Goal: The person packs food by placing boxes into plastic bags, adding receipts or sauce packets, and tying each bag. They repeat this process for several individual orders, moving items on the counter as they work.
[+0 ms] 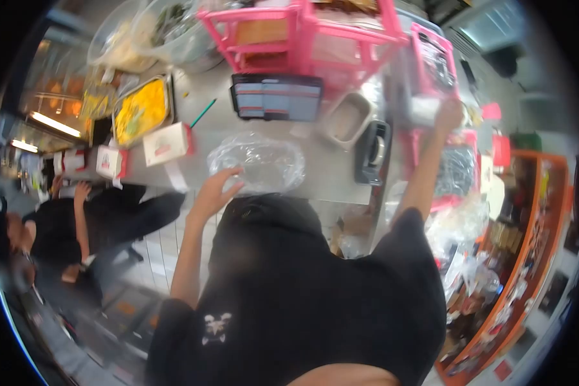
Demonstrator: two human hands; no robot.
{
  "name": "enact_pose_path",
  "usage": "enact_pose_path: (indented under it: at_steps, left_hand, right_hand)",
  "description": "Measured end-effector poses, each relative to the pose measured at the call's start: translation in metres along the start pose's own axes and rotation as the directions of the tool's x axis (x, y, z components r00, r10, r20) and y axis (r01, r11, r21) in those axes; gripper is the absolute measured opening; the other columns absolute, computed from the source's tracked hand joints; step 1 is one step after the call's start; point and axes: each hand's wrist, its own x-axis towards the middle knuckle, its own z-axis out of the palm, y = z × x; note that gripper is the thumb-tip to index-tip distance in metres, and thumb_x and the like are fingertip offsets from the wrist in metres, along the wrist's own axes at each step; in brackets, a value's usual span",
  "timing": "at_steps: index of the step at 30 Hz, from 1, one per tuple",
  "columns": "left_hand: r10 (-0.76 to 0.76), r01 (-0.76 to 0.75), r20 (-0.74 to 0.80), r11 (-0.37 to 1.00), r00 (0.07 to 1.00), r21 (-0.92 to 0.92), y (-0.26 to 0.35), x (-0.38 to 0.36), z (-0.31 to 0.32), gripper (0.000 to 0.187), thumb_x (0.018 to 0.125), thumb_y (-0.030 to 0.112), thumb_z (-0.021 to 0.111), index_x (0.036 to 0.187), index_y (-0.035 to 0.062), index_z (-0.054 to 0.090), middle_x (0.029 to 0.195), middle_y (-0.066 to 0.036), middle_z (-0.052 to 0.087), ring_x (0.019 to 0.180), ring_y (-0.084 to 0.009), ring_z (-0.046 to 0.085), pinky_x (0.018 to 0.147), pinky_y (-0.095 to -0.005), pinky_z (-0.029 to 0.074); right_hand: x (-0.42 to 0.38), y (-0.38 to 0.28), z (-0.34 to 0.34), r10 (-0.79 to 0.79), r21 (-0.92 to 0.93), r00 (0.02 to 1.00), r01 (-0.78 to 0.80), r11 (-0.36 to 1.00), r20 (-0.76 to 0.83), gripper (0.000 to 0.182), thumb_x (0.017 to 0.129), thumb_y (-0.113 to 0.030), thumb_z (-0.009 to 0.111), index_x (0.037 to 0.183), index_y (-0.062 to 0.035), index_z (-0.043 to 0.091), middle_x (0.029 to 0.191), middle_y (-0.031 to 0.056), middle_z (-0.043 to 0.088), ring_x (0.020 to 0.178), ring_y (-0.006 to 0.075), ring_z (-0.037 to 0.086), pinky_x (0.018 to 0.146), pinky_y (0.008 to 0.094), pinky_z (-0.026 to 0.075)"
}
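My left hand point(220, 192) is at the front edge of the steel counter, its thumb and fingers apart. Its fingertips overlap the near left side of a clear plastic bag point(257, 161) that lies spread in a rounded shape. My right hand point(450, 117) reaches far out to the right, beside a white object point(423, 110) and just below a pink basket point(436, 61) of plastic-wrapped items. Motion smears the fingers of that hand, and I cannot tell whether they grip anything.
A tablet point(276, 98) stands behind the bag, before pink racks point(299, 38). To its right are a grey tub point(349, 121) and a black tape dispenser point(373, 154). Leftward lie a green pen point(204, 113), a white box point(167, 145) and a tray of yellow food point(141, 109). A co-worker point(58, 225) stands left.
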Motion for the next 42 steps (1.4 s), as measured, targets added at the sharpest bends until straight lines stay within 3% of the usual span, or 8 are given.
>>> enact_pose_path:
  at_steps: [5, 6, 9, 13, 20, 28, 32, 42]
  left_hand:
    - [-0.235, 0.176, -0.334, 0.964, 0.913, -0.197, -0.027, -0.028, -0.026, 0.028, 0.092, 0.023, 0.065, 0.111, 0.0018, 0.066, 0.099, -0.012, 0.071, 0.094, -0.0213, 0.068, 0.084, -0.0326, 0.050]
    - [-0.230, 0.187, -0.385, 0.971, 0.894, -0.147, -0.042, -0.033, -0.030, 0.027, 0.092, 0.023, 0.065, 0.109, 0.0014, 0.066, 0.097, -0.012, 0.072, 0.089, -0.0220, 0.069, 0.081, -0.0324, 0.051]
    - [-0.327, 0.306, -0.476, 0.944, 0.816, -0.124, -0.091, -0.052, -0.038, 0.024, 0.092, 0.021, 0.064, 0.104, 0.0010, 0.067, 0.094, -0.012, 0.071, 0.088, -0.0236, 0.069, 0.079, -0.0320, 0.050]
    - [-0.409, 0.388, -0.572, 0.906, 0.711, -0.166, -0.173, -0.082, -0.048, 0.020, 0.091, 0.018, 0.063, 0.101, 0.0014, 0.066, 0.092, -0.013, 0.071, 0.086, -0.0254, 0.068, 0.078, -0.0333, 0.051]
    - [-0.097, 0.220, -0.565, 0.963, 0.819, 0.153, -0.243, -0.096, -0.071, 0.036, 0.086, 0.017, 0.065, 0.121, 0.0062, 0.060, 0.126, -0.013, 0.060, 0.120, -0.0308, 0.053, 0.100, -0.0429, 0.040]
    - [0.087, 0.046, -0.284, 0.902, 0.955, 0.430, -0.271, -0.083, -0.077, 0.049, 0.089, 0.030, 0.064, 0.132, 0.0099, 0.053, 0.143, -0.011, 0.047, 0.136, -0.0307, 0.037, 0.104, -0.0463, 0.034]
    - [0.163, -0.032, -0.252, 0.891, 0.954, 0.454, -0.264, -0.085, -0.074, 0.053, 0.088, 0.036, 0.063, 0.134, 0.0108, 0.053, 0.148, -0.007, 0.043, 0.139, -0.0295, 0.034, 0.108, -0.0480, 0.031]
    - [0.475, -0.413, -0.046, 0.804, 0.879, 0.428, -0.226, 0.018, -0.032, 0.044, 0.089, 0.036, 0.061, 0.126, 0.0115, 0.060, 0.141, -0.006, 0.050, 0.138, -0.0326, 0.035, 0.111, -0.0505, 0.027]
  right_hand:
    - [-0.144, -0.233, -0.136, -0.107, 0.609, 0.994, 0.070, 0.790, 0.024, 0.020, 0.099, -0.012, 0.051, 0.110, 0.0005, 0.062, 0.114, 0.0169, 0.064, 0.104, 0.0327, 0.060, 0.094, 0.0410, 0.043]
    - [-0.181, -0.252, -0.151, -0.518, 0.636, 0.855, 0.377, 0.674, 0.042, 0.020, 0.095, -0.010, 0.053, 0.112, -0.0024, 0.063, 0.116, 0.0161, 0.065, 0.110, 0.0348, 0.059, 0.099, 0.0453, 0.040]
    - [-0.301, -0.287, -0.152, -0.913, 0.913, 0.361, 0.277, 0.298, 0.188, 0.022, 0.085, -0.010, 0.064, 0.106, -0.0064, 0.061, 0.107, 0.0108, 0.066, 0.111, 0.0281, 0.059, 0.102, 0.0482, 0.039]
    - [-0.338, -0.300, -0.126, -0.688, 0.689, -0.044, 0.097, 0.718, 0.724, 0.031, 0.087, -0.019, 0.068, 0.116, -0.0076, 0.060, 0.103, 0.0095, 0.068, 0.100, 0.0285, 0.062, 0.091, 0.0424, 0.047]
    - [-0.349, -0.420, -0.117, -0.814, 0.775, 0.287, 0.264, 0.574, 0.505, 0.056, 0.079, -0.023, 0.075, 0.130, -0.0107, 0.054, 0.121, 0.0165, 0.059, 0.113, 0.0331, 0.055, 0.094, 0.0426, 0.044]
    - [-0.466, -0.581, -0.015, -0.870, 0.631, -0.065, 0.715, 0.301, 0.489, 0.087, 0.065, -0.041, 0.079, 0.138, -0.0103, 0.043, 0.132, 0.0156, 0.047, 0.124, 0.0355, 0.044, 0.098, 0.0516, 0.034]
    - [-0.439, -0.560, -0.032, -0.955, 0.808, 0.052, 0.521, 0.277, 0.293, 0.084, 0.062, -0.038, 0.081, 0.134, -0.0114, 0.045, 0.128, 0.0148, 0.049, 0.120, 0.0366, 0.045, 0.095, 0.0464, 0.037]
    - [-0.292, -0.444, -0.240, -0.585, 0.449, 0.240, 0.443, 0.776, 0.775, 0.086, 0.053, -0.020, 0.082, 0.130, -0.0092, 0.045, 0.121, 0.0151, 0.051, 0.118, 0.0349, 0.046, 0.102, 0.0459, 0.034]
